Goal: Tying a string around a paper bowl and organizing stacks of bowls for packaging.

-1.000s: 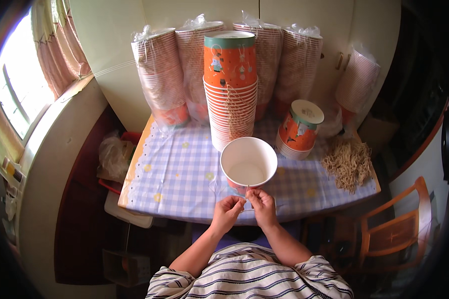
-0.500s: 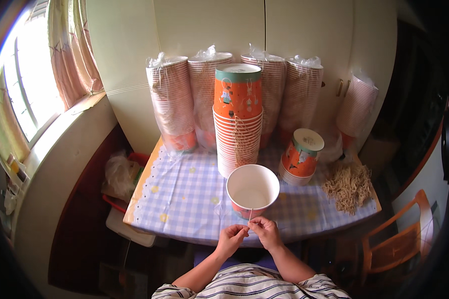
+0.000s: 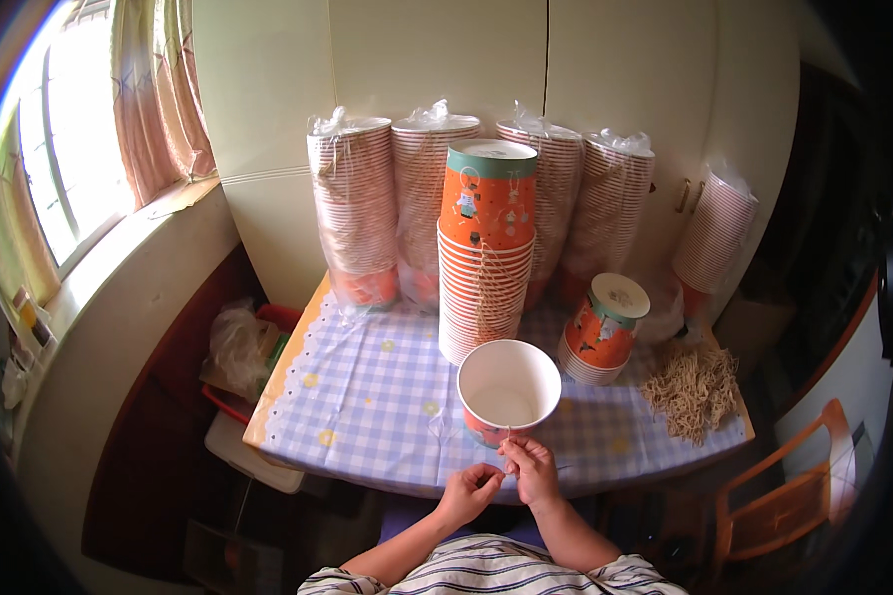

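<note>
Here's the right hand (image 3: 533, 474), fingers clamped on a thin pale cord (image 3: 509, 432) just in front of an upright paper tub (image 3: 507, 387), white inside, standing near the surface's front edge. Left hand (image 3: 469, 495) close below, fingertips together; what they pinch is too small to tell. On to the printing: the tall upside-down tub stack (image 3: 487, 213) behind shows cartoon figures on orange under a green band. The shorter stack (image 3: 601, 335), to the right, has matching artwork and a dark mark on its upturned base, too small to read. Farther right, a tangled cord heap (image 3: 694, 394) lies on the blue-checked surface (image 3: 367, 421).
</note>
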`<action>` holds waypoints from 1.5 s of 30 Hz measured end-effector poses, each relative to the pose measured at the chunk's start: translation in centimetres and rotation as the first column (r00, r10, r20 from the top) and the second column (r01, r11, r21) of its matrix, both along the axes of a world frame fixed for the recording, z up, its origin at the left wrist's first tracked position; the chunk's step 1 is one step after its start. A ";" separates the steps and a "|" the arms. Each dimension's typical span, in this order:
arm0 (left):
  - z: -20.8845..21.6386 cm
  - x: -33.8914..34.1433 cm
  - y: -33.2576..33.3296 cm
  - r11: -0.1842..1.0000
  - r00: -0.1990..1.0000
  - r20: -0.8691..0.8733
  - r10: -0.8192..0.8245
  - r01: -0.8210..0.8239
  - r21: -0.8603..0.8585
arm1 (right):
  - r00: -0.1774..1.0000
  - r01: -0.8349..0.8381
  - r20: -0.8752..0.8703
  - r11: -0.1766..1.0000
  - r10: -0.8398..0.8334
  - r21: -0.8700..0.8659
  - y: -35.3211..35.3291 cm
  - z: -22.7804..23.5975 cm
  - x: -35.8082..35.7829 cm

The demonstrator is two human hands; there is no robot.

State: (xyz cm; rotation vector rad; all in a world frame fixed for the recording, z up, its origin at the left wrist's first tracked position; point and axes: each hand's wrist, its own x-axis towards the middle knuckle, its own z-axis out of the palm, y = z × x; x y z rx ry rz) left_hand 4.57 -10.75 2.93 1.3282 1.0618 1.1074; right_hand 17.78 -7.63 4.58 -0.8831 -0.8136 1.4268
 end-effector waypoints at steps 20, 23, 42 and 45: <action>-0.3 -0.4 0.0 0.984 0.960 -0.277 0.026 0.024 0.175 | 0.987 0.158 0.022 0.986 -0.157 -0.061 0.5 1.5 -1.5; 0.0 -0.6 0.3 0.978 0.949 -0.312 0.036 0.031 0.207 | 0.988 0.145 0.060 0.989 -0.143 -0.015 0.6 0.8 -1.3; 7.3 4.0 5.7 0.520 0.848 -0.479 0.228 0.311 0.796 | 0.956 0.270 -0.166 0.948 -0.244 0.166 -2.2 -0.2 4.6; 7.3 4.8 6.1 0.491 0.879 -0.453 0.151 0.331 0.806 | 0.956 0.278 -0.143 0.945 -0.255 0.171 -2.4 -0.3 5.9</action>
